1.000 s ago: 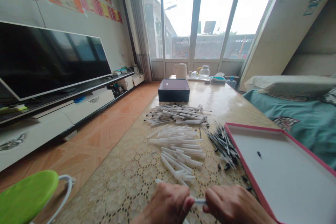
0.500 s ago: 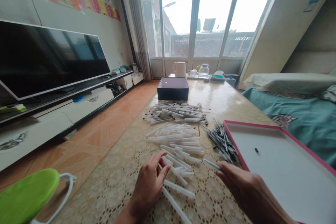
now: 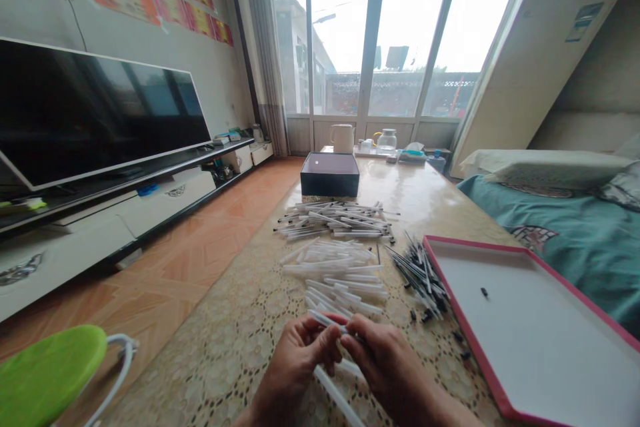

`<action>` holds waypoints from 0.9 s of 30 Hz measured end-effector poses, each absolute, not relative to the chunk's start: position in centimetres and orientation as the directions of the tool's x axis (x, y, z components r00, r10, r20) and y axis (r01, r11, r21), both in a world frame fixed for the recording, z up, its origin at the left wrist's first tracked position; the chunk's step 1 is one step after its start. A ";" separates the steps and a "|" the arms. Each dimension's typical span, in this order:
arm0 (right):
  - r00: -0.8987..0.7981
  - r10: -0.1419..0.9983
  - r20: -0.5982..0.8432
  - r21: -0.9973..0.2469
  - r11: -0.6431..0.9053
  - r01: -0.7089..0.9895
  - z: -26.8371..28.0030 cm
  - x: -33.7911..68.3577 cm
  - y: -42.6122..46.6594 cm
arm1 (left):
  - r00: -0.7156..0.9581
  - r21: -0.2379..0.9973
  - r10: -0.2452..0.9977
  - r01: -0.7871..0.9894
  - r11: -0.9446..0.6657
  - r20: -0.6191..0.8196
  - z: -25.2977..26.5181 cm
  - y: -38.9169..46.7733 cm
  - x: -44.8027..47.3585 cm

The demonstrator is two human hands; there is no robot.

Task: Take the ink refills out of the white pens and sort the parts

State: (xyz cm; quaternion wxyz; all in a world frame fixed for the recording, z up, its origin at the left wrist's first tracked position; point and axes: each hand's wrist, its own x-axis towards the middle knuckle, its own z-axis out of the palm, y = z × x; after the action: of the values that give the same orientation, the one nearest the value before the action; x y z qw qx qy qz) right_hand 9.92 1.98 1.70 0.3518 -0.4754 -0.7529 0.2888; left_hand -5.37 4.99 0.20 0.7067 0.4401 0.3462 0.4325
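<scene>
My left hand (image 3: 303,353) is closed around a slim white pen barrel (image 3: 321,317), whose far end pokes out past the fingers. My right hand (image 3: 383,357) meets it at the near end, thumb and fingers pinched; the thin pen refill it carried is mostly hidden there. Beneath both hands lie loose white pen barrels (image 3: 337,400), and a heap of translucent barrels (image 3: 335,258) spreads just beyond. Right of that heap is a bundle of dark-tipped refills (image 3: 417,273), with small black plugs (image 3: 428,315) scattered near it.
A shallow white tray with a pink rim (image 3: 467,323) occupies the table's right side, one black plug (image 3: 484,292) inside. Farther off are a pile of dark-tipped pens (image 3: 340,220) and a dark box (image 3: 330,184). A green stool (image 3: 55,373) stands at lower left.
My right hand has moved left from beside the refills to meet my left hand. My left hand has lifted a barrel, and its fingers have closed on it.
</scene>
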 end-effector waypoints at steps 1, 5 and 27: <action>-0.266 0.935 0.233 -0.789 0.342 0.510 1.5 10.0 2.0 | 0.357 0.906 0.926 -0.342 0.249 -0.120 0.2 5.1 -5.5; -0.076 0.997 0.033 -0.956 0.054 0.288 0.3 11.3 2.0 | 0.244 0.833 0.948 -0.467 0.298 -0.202 0.4 5.4 -6.1; -0.039 0.972 0.230 -0.891 0.227 0.393 -0.8 12.2 1.7 | 0.231 0.791 0.927 -0.486 0.373 -0.295 0.3 5.6 -6.4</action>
State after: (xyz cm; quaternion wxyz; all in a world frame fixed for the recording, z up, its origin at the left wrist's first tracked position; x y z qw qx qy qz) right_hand 12.22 1.74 -0.83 0.4465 -0.5304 -0.6435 0.3244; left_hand -6.41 5.64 0.30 0.7316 0.2837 0.3889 0.4827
